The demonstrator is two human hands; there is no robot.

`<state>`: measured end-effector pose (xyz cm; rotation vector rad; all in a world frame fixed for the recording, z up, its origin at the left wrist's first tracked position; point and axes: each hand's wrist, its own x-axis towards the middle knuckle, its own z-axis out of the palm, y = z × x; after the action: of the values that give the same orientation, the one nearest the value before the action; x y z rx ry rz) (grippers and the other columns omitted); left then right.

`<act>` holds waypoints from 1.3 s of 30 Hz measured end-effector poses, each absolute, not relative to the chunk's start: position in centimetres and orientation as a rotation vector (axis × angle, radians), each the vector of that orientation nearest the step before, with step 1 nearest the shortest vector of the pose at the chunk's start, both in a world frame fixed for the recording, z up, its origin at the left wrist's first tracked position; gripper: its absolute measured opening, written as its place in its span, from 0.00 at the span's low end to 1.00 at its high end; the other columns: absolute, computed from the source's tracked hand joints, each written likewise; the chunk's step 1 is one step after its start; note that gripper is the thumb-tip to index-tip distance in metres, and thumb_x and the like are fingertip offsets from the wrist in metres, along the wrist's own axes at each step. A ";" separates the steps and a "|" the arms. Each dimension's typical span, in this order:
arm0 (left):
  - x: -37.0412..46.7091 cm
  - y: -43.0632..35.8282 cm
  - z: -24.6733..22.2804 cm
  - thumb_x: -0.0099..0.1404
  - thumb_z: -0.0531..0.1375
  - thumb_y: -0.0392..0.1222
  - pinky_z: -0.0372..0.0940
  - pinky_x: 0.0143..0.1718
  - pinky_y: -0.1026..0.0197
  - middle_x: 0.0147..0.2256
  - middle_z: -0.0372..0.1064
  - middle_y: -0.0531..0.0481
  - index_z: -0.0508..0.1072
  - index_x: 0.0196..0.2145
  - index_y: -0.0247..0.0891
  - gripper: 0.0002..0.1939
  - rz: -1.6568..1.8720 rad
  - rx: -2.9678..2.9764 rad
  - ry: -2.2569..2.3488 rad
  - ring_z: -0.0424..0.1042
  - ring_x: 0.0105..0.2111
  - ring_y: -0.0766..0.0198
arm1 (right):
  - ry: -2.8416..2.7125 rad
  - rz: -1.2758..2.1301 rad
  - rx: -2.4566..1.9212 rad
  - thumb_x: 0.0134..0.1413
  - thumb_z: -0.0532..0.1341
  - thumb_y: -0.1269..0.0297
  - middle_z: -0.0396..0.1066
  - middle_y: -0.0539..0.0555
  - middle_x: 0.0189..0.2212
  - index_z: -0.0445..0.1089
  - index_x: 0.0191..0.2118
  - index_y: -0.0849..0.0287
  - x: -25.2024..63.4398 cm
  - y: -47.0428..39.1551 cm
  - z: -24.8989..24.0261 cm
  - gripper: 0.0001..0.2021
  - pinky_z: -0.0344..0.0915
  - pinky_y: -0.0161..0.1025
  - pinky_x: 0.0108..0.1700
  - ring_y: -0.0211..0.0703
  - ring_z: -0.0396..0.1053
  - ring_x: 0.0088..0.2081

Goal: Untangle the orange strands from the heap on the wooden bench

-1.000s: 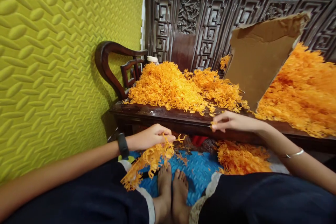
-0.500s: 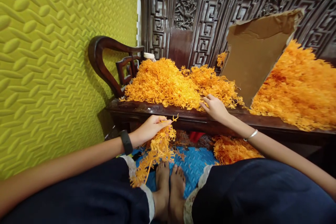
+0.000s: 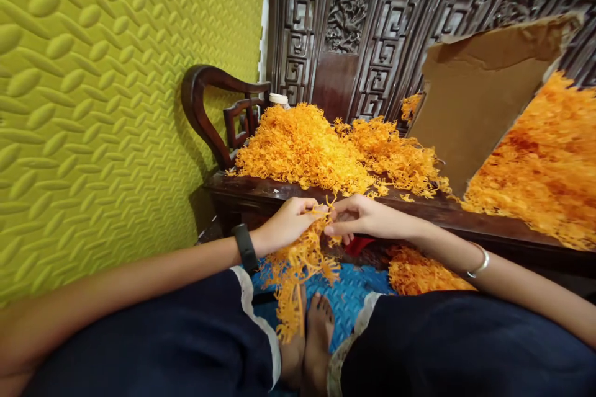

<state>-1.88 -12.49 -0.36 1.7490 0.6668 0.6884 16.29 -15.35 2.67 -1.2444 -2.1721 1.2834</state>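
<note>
From my left hand point(image 3: 295, 223), its thumb and fingers pinched together, hangs a bunch of branching orange plastic pieces point(image 3: 298, 270), joined in a strand that dangles between my knees. A thin forked tip pokes up above the fingertips. My right hand point(image 3: 357, 217) has come up against the top of this bunch, fingers curled and thumb bent in; whatever they pinch is too small and covered to make out. Just beyond both hands, a large heap of loose orange plastic pieces point(image 3: 302, 146) lies on the dark wooden bench point(image 3: 265, 189).
A cardboard sheet point(image 3: 484, 105) stands upright on the bench, with another orange heap point(image 3: 535, 167) to its right. More orange pieces point(image 3: 423, 270) lie below, near the blue foam mat point(image 3: 354, 291). A white-lidded jar point(image 3: 278, 99) is by the curved armrest point(image 3: 205, 84). Yellow padding point(image 3: 93, 136) covers the left wall.
My right hand has left the edge of the heap and moved down and left to meet my left hand. The left hand still holds the hanging bunch. The view has shifted slightly.
</note>
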 end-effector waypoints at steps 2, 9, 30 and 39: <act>-2.2 -12.8 0.2 0.59 0.56 0.49 0.49 0.19 0.68 0.18 0.58 0.58 0.64 0.23 0.35 0.15 0.566 1.715 0.647 0.54 0.18 0.73 | -2.186 1.382 -1.211 0.46 0.63 0.53 0.66 0.47 0.18 0.65 0.27 0.63 16.8 -15.5 2.8 0.16 0.62 0.31 0.27 0.32 0.65 0.21; -2.5 -13.4 0.7 0.57 0.58 0.43 0.51 0.24 0.67 0.19 0.58 0.59 0.65 0.21 0.34 0.12 0.323 1.634 0.518 0.55 0.20 0.74 | -2.363 1.587 -1.193 0.53 0.58 0.55 0.64 0.47 0.18 0.64 0.25 0.64 18.8 -16.2 3.0 0.16 0.58 0.29 0.27 0.30 0.61 0.21; -3.3 -10.8 -1.6 0.63 0.52 0.41 0.51 0.15 0.71 0.16 0.62 0.55 0.71 0.26 0.33 0.13 0.622 1.280 0.937 0.58 0.14 0.74 | -1.920 -0.270 -1.655 0.50 0.56 0.52 0.67 0.62 0.37 0.67 0.37 0.62 28.2 -9.4 -1.9 0.17 0.63 0.45 0.41 0.49 0.68 0.37; -1.7 -11.2 -2.3 0.62 0.51 0.36 0.51 0.16 0.69 0.14 0.63 0.54 0.71 0.23 0.32 0.14 0.674 1.154 1.050 0.58 0.13 0.73 | -2.231 0.969 -1.244 0.54 0.55 0.50 0.71 0.54 0.26 0.70 0.30 0.63 18.2 -14.1 0.6 0.19 0.63 0.35 0.33 0.38 0.68 0.29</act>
<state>-1.71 -11.15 -2.35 1.1535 1.0499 0.6735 18.23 -14.11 0.59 -1.2440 -2.2315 0.9691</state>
